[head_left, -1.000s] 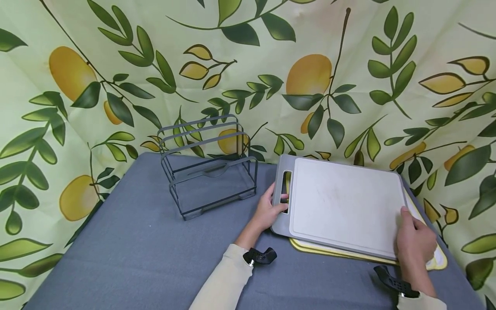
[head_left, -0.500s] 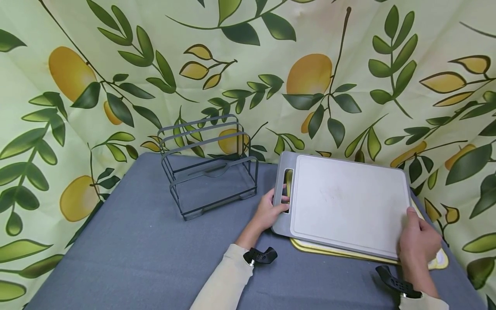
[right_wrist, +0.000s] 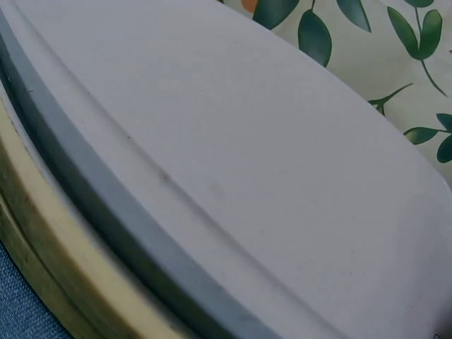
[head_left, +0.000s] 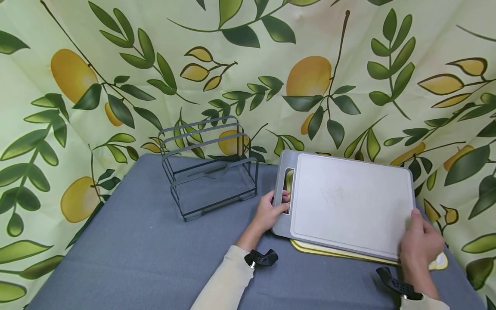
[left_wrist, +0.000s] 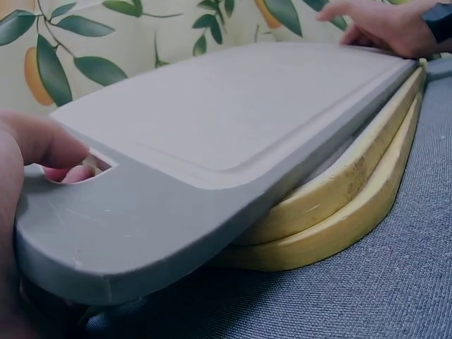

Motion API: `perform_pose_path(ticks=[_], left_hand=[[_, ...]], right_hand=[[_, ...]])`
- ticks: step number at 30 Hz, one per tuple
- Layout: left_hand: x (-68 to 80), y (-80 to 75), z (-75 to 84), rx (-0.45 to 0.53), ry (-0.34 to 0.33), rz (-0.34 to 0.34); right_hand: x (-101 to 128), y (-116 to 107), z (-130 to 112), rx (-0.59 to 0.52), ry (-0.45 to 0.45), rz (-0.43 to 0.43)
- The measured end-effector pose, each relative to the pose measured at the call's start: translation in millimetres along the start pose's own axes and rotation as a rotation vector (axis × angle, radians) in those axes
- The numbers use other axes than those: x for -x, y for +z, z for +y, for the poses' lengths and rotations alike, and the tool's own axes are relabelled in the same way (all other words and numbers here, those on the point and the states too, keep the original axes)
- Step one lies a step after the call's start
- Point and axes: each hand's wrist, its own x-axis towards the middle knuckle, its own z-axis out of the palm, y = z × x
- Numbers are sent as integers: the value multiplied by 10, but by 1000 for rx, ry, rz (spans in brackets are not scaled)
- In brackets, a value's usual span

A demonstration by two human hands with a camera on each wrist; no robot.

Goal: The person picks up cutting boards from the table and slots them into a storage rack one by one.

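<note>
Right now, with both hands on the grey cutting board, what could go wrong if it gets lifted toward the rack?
1. The grey cutting board lies on yellow boards; lifting could drag them along.
2. The right hand holds only the far edge, so that end might slip.
3. The left hand has fingers through the handle slot; the wire rack stands close by and could be knocked.

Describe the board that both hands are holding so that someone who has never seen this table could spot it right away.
On the blue-grey table, look right of the wire rack to a stack of boards. The grey cutting board is the top one, left hand through its handle slot, right hand on the opposite edge. The yellow boards beneath are wood-coloured.
</note>
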Motion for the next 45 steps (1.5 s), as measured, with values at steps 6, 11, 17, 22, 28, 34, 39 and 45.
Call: perform_pose_path(ticks=[6,11,17,22,28,34,39,45], left_hand=[[0,30,48,67,-41,32],[-16,49,126,47,-58,34],[-23,71,216,44,-75,12],[-22,92,304,90,-104,28],[-35,115,364,60,-128,65],[-41,139,412,49,-143,77],[-17,160,453,38,-137,81],[-9,181,420,20,-93,97]], right_hand=[[15,30,-1,-19,-32,41],[10,62,-8,-77,-65,88],[62,62,-53,-94,-87,128],[254,41,-246,-177,-77,158],[252,48,-256,-201,-99,184],[50,78,-45,-147,-147,224],[50,80,-26,-143,-168,236],[230,62,-174,-146,-173,239]])
